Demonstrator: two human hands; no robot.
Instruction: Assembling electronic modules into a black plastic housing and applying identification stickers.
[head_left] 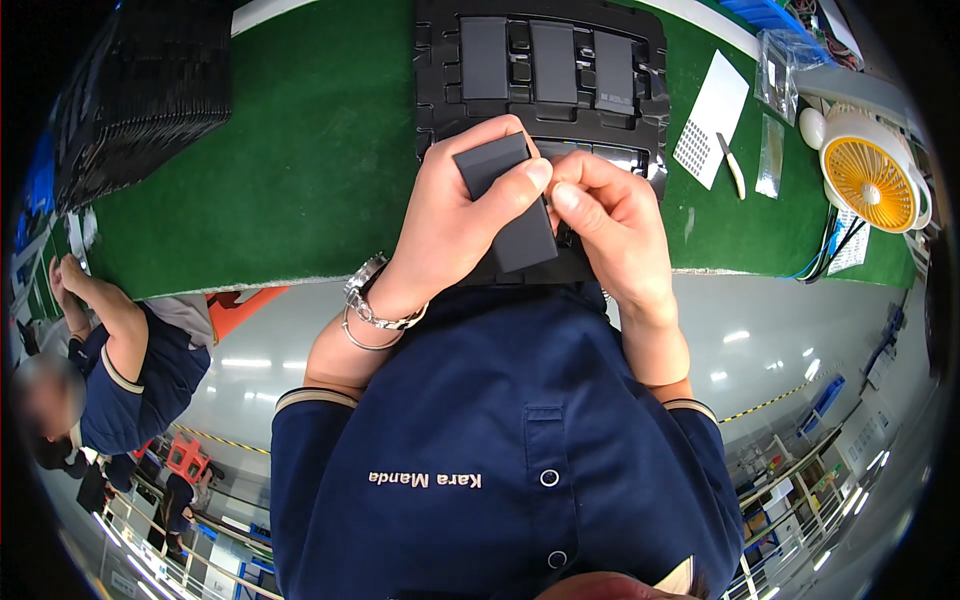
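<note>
That flat dark grey slab (507,200) you've got looks rigid and light – thin, smooth-faced, probably a bit slick, so I'd keep gripping it by the edges like you are, not the flat faces. It's up off the green worktop (310,170), right in front of your chest, at the near edge of the black moulded tray (432,80)

Your left hand (455,215) is wrapped around it from the left, thumb pressed across the top face. Your right hand (610,215) is curled in, thumb and forefinger pinched together at the slab's right edge – can't tell if there's a film or tab between them

The tray has three similar dark slabs (545,58) sitting in its far row of pockets; the nearer pockets are mostly hidden by your hands. A stack of black trays (140,90) sits far left, a little yellow fan (868,180) far right, with a white card (712,118) beside it
</note>
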